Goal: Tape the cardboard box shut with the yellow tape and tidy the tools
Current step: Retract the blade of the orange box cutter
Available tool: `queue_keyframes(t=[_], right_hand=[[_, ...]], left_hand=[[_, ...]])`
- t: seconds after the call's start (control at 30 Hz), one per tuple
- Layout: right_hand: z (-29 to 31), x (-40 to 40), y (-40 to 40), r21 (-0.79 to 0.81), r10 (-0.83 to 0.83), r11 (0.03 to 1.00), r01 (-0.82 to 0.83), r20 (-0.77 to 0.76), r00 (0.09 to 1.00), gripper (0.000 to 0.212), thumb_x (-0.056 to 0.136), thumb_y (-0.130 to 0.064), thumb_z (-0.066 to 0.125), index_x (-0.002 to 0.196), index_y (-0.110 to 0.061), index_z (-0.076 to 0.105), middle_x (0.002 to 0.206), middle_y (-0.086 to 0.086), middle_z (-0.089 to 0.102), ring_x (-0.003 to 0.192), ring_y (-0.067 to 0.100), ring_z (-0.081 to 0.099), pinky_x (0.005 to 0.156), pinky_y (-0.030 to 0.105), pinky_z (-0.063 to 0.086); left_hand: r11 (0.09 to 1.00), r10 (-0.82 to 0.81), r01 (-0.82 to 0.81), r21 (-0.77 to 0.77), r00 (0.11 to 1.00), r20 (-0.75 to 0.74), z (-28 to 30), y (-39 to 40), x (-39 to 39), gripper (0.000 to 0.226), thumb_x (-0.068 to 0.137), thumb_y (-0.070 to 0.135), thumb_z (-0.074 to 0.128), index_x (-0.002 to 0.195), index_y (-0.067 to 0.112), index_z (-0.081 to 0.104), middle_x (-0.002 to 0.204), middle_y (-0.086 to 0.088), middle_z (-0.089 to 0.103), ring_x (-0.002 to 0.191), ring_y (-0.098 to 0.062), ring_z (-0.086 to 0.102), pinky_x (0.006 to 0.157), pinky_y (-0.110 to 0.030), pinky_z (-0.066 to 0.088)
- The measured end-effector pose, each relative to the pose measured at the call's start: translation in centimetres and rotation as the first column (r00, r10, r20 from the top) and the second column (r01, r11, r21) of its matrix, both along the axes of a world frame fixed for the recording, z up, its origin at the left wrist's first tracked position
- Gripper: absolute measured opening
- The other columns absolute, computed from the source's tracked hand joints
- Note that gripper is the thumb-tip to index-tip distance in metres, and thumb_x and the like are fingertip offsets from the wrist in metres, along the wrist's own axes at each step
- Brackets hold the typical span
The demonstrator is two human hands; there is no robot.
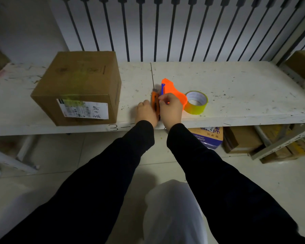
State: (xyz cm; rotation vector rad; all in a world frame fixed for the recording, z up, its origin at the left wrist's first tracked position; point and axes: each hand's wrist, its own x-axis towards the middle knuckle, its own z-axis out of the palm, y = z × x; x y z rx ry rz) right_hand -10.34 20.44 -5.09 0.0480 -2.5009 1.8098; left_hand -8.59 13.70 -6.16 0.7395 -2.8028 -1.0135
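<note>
Your two hands meet at the front edge of the white bench (236, 88), both working on the orange knife (155, 101) that lies there with its tip pointing away from you. Your left hand (145, 112) is curled against the knife's left side, fingers folded in; you cannot tell from here how firmly it grips, but it is in contact with the handle. Your right hand (171, 110) is closed narrow, thumb and forefinger pinched together at the knife's upper right side. Both sleeves are black.

Just beyond your right hand sits the orange dispenser (171, 88), with a blue part (162, 88) standing along its left edge. The yellow tape (197, 103) is mounted at the dispenser's right end, its white core facing up and toward you. Dispenser and knife are just beside each other; whether they touch is hidden by your fingers.

The box (77, 85) stands well to the left of your hands on the same bench, flaps down, with a faint yellowish strip across its top and over the white label (83, 109) on its near face. Neither hand touches it.

More cardboard boxes sit under the bench on the right, on the tiled floor (77, 155).
</note>
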Motion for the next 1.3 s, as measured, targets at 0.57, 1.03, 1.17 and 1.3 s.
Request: queue_keyframes(t=[0.57, 1.03, 1.17, 1.3], right_hand=[[0.0, 0.8, -0.7, -0.056, 0.002, 0.998, -0.003, -0.016, 1.0, 0.02, 0.087, 0.002, 0.044, 0.097, -0.003, 0.061, 0.072, -0.009, 0.053, 0.067, 0.007, 0.051, 0.062, 0.014, 0.042], [2.9, 6.4, -2.2, -0.389, 0.268, 0.912, -0.127, 0.334, 0.904, 0.033, 0.1, -0.033, 0.037, 0.077, -0.014, 0.053, 0.063, 0.0, 0.049, 0.054, 0.011, 0.049, 0.049, 0.02, 0.041], [3.1, 7.7, -3.0, -0.417, 0.26, 0.903, -0.109, 0.325, 0.909, 0.033, 0.096, -0.033, 0.047, 0.108, -0.004, 0.058, 0.075, 0.002, 0.058, 0.07, 0.015, 0.059, 0.071, 0.03, 0.053], [3.0, 9.0, -3.3, -0.425, 0.237, 0.903, -0.07, 0.354, 0.905, 0.023, 0.095, -0.029, 0.048, 0.107, -0.01, 0.052, 0.076, 0.003, 0.056, 0.067, 0.017, 0.056, 0.063, 0.033, 0.051]], left_hand=[[0.957, 0.112, -0.128, 0.26, 0.991, 0.077, 0.7, -0.7, 0.2, 0.022, 0.095, 0.018, 0.045, 0.109, 0.002, 0.053, 0.103, -0.019, 0.062, 0.092, -0.035, 0.06, 0.065, -0.031, 0.045], [0.462, 0.301, -0.078, 0.883, 0.951, -0.074, 3.7, -1.2, 7.9, 0.04, 0.094, 0.036, 0.042, 0.117, 0.006, 0.054, 0.072, -0.005, 0.052, 0.057, -0.016, 0.049, 0.044, -0.021, 0.038], [0.433, 0.316, -0.12, 0.893, 0.949, -0.026, 4.0, -1.5, 9.1, 0.05, 0.095, 0.046, 0.038, 0.129, 0.012, 0.049, 0.118, -0.014, 0.06, 0.109, -0.029, 0.059, 0.087, -0.042, 0.053], [0.481, 0.303, -0.118, 0.869, 0.952, -0.039, 4.0, -1.4, 10.1, 0.044, 0.096, 0.051, 0.03, 0.109, 0.016, 0.055, 0.105, -0.012, 0.063, 0.1, -0.027, 0.06, 0.091, -0.042, 0.051]])
